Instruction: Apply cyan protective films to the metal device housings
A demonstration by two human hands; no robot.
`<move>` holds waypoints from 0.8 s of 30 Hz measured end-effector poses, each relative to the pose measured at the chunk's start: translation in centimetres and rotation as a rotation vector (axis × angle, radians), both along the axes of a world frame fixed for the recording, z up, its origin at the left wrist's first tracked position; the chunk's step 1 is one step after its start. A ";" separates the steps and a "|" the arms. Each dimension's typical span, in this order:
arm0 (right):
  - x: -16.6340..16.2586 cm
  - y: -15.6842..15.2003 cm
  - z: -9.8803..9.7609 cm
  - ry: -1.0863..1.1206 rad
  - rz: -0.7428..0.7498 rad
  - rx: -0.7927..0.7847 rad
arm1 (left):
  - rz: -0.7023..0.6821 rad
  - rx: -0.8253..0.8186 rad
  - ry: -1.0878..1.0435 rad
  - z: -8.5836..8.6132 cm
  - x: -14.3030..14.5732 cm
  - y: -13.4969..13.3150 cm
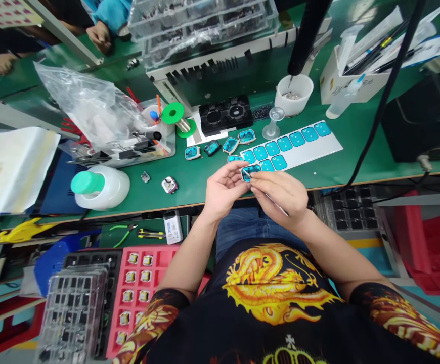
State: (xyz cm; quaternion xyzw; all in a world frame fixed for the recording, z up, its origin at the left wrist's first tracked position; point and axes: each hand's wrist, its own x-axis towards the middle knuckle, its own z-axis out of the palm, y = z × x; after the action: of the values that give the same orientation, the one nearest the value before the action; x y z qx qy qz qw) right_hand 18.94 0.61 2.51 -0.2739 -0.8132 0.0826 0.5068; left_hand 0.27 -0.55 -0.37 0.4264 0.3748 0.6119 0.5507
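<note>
Blue-faced watch-shaped case, one — held above the near edge of the green bench; left hand, fingers closed on its side; right hand, pinching a slim metal tool — tip at the face; white sheet of blue rounded squares, flat just beyond; green-flanged spool, farther left.
</note>
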 end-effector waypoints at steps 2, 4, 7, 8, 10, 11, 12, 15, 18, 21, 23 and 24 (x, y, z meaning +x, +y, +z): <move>0.0 0.0 -0.1 -0.018 -0.023 0.016 | 0.010 -0.012 0.015 0.0 0.0 0.0; 0.0 0.0 -0.1 -0.034 -0.048 0.038 | 0.022 -0.024 0.029 0.0 0.1 0.0; 0.1 -0.1 -0.1 -0.038 -0.071 0.059 | 0.035 -0.029 0.029 0.2 0.3 0.0; 0.1 -0.1 -0.2 -0.034 -0.075 0.065 | 0.037 -0.027 0.024 0.2 0.3 0.0; 0.2 -0.1 -0.2 -0.026 -0.088 0.074 | 0.042 -0.027 0.015 0.3 0.5 0.0; 0.3 -0.1 -0.2 -0.023 -0.100 0.079 | 0.046 -0.027 0.011 0.4 0.5 0.0; 0.4 0.0 -0.3 -0.022 -0.115 0.084 | 0.052 -0.027 0.008 0.3 0.6 -0.1; 0.6 0.0 -0.3 -0.009 -0.156 0.092 | 0.061 -0.029 0.004 0.2 0.7 -0.1; 0.7 0.1 -0.3 0.008 -0.174 0.087 | 0.060 -0.025 0.005 0.1 0.7 -0.2; 0.8 0.1 -0.2 0.009 -0.186 0.073 | 0.061 -0.027 0.015 0.1 0.7 -0.2; 0.8 0.1 -0.2 0.015 -0.200 0.066 | 0.059 -0.028 0.013 0.2 0.8 -0.3; 0.8 0.1 -0.1 0.020 -0.205 0.064 | 0.057 -0.028 0.007 0.2 0.8 -0.3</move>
State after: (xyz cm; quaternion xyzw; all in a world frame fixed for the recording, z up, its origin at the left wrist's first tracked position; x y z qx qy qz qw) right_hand 19.73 0.66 2.36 -0.3384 -0.7780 0.0073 0.5293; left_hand 1.11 -0.81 -0.12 0.4099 0.3971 0.6205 0.5379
